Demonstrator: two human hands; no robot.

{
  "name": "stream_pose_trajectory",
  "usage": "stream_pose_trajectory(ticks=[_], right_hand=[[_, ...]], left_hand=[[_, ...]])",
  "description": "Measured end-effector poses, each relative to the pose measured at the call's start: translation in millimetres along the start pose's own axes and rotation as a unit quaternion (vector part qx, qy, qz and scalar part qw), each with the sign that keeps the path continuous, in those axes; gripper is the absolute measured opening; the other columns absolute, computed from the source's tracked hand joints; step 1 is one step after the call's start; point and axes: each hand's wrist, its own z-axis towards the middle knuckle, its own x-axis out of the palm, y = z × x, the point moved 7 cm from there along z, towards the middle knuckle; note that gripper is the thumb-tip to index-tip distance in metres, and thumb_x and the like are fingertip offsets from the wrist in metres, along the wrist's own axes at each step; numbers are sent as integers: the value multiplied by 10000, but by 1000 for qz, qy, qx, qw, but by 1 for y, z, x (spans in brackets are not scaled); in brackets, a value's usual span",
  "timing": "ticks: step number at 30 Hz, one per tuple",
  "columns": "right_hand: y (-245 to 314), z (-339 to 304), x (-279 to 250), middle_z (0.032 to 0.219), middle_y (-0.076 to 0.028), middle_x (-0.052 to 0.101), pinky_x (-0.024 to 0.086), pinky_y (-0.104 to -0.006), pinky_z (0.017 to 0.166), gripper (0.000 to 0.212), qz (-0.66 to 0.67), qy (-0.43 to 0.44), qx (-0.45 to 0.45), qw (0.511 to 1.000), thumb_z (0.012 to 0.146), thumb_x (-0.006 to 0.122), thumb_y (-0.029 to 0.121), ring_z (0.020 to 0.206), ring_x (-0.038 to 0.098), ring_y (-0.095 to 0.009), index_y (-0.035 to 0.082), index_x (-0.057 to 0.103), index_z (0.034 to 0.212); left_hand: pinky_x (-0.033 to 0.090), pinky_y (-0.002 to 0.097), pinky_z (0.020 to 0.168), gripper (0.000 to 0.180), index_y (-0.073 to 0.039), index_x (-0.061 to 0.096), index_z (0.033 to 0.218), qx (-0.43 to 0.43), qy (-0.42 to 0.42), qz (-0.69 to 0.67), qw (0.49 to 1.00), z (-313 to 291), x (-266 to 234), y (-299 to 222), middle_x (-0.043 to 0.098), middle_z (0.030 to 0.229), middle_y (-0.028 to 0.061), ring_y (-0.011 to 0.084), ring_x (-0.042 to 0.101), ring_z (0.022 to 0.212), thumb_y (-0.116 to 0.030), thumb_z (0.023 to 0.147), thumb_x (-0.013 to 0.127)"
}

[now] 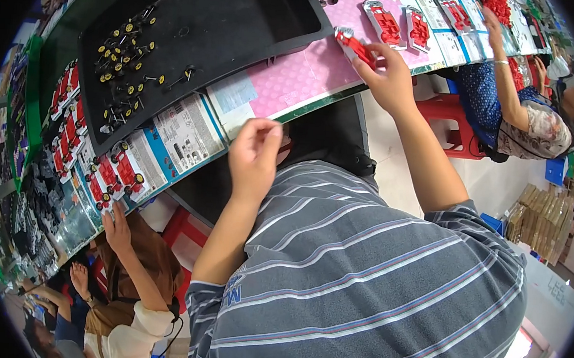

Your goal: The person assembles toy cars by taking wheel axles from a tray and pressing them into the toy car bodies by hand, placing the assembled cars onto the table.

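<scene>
My right hand (392,80) grips a red and silver toy car chassis (351,44) above the pink mat (294,76) at the table's edge. No wheels can be made out on this chassis. Two similar chassis (385,25) lie on the mat just beyond that hand. My left hand (254,158) hovers in front of the table edge with its fingers curled and pinched together; whatever may be between them is hidden. Beyond it stands a large black tray (310,35), with several black axles with yellow-hubbed wheels (126,48) scattered in its left part.
Toy cars with wheels (128,169) stand at the table's left, where a co-worker's hand (117,230) touches one. Another co-worker's hand (493,34) reaches over the table at right, near a further chassis (455,14) and red parts (497,6). A red stool (450,124) stands beside that person.
</scene>
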Motion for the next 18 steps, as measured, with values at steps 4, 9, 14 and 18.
stream_pose_trajectory(ticks=[4, 9, 14, 18], right_hand=[[25, -47, 17, 1078, -53, 625, 473, -268, 847, 385, 197, 183, 40, 962, 875, 727, 131, 960, 580, -114, -21, 604, 1206], [103, -95, 25, 1189, -140, 553, 430, -378, 998, 462, 201, 309, -151, 917, 854, 749, 164, 1121, 561, -267, 5, 579, 1253], [111, -97, 34, 1287, -165, 518, 432, -405, 1010, 434, 204, 342, -161, 903, 873, 746, 225, 1190, 534, -304, 2, 608, 1218], [136, -99, 31, 1338, -209, 492, 420, -449, 1045, 545, 129, 321, -261, 901, 891, 722, 301, 1268, 487, -371, -4, 569, 1316]], left_hand=[[420, 202, 592, 403, -11, 488, 1315, -104, 110, -104, 983, 5, 38, 18, 612, 1083, 76, 87, 539, 729, -222, 992, 604], [465, 225, 593, 671, -39, 317, 1448, -126, 191, -233, 945, -3, 50, 20, 562, 1200, 84, 107, 576, 840, -291, 948, 686], [477, 196, 600, 654, -43, 346, 1401, -33, 174, -151, 973, -6, 32, 10, 581, 1118, 67, 85, 586, 849, -238, 912, 735], [477, 213, 600, 721, -51, 345, 1395, -28, 127, -166, 978, -12, 18, 14, 597, 1101, 72, 108, 592, 801, -390, 894, 737]])
